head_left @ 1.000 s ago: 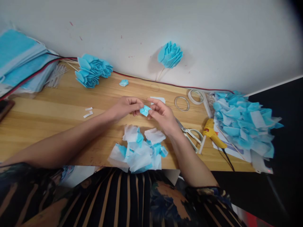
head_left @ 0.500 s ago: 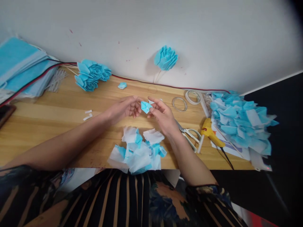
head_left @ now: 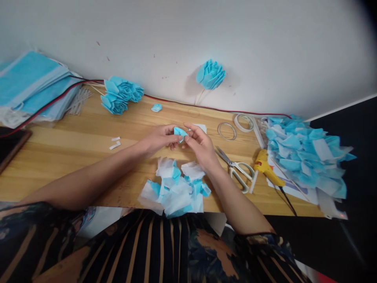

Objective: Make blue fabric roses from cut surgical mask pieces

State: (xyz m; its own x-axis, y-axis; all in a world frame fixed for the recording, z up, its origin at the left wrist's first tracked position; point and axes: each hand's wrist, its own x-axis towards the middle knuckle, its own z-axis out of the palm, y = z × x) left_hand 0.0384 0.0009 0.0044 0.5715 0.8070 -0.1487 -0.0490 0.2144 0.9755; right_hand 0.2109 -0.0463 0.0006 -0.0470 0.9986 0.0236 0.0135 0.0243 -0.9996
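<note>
Between my two hands is a small folded blue fabric petal (head_left: 179, 133), held above the wooden table (head_left: 73, 157). My left hand (head_left: 165, 137) pinches its left side, thumb in front and fingers behind. From the other side, my right hand (head_left: 200, 143) grips it between thumb and fingers. Below my hands, near the table's front edge, lies a loose pile of blue and white fabric pieces (head_left: 176, 192). One small folded blue piece (head_left: 156, 107) rests farther back.
Scissors (head_left: 235, 165), a yellow glue gun (head_left: 265, 167), tape rolls (head_left: 244, 122) and a heap of blue petals (head_left: 306, 153) are on the right. Blue fabric flowers (head_left: 119, 94) and stacked face masks (head_left: 35, 82) lie left. A single flower (head_left: 211, 74) leans on the wall; a phone (head_left: 13, 145) sits far left.
My left hand has come in from beside the petal and now pinches it too. The petal has turned in my fingers. The whole view has shifted slightly.
</note>
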